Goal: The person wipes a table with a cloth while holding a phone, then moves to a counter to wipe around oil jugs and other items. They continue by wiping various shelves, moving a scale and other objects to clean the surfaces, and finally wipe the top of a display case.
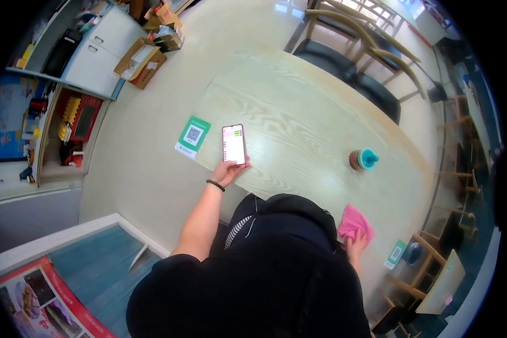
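My left hand (pixel 229 170) is closed round the lower end of a smartphone (pixel 234 143), whose lit screen faces up over the left part of the wooden table (pixel 298 124). Lines of green and red text show on the screen, too small to read. At the table's near right side, my right hand (pixel 354 245) grips a crumpled pink cloth (pixel 354 221) that lies on the tabletop. Part of that hand is covered by the cloth. A jar with a turquoise lid (pixel 368 159) stands farther up the table from the cloth.
Green QR-code cards sit at the table's left edge (pixel 192 136) and right end (pixel 395 254). Chairs with black seats (pixel 327 59) stand along the far side. Cardboard boxes (pixel 141 63) rest on the floor beside a white cabinet (pixel 98 53). More chairs and tables are at right.
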Tool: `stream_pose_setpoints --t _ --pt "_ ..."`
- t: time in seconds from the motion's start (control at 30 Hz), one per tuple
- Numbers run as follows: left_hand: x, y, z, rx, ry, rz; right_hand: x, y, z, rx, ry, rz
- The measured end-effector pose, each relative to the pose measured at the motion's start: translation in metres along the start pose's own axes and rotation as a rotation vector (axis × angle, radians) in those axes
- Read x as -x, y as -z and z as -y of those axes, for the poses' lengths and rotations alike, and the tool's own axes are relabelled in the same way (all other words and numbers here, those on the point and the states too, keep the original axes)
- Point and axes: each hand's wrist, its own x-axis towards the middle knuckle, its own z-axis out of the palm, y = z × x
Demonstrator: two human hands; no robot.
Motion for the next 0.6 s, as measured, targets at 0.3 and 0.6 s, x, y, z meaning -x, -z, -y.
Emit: stream_pose_setpoints --t 0.3,0.6 --pt "0.034 -0.009 -0.016 -0.113 -0.267 -0.164 0.010 0.028 0.018 -0.107 0.011 0.016" --pt "0.142 -0.265 -0.064 -0.016 -0.175 0.942 0.000 0.007 0.122 -0.063 0.654 -0.133"
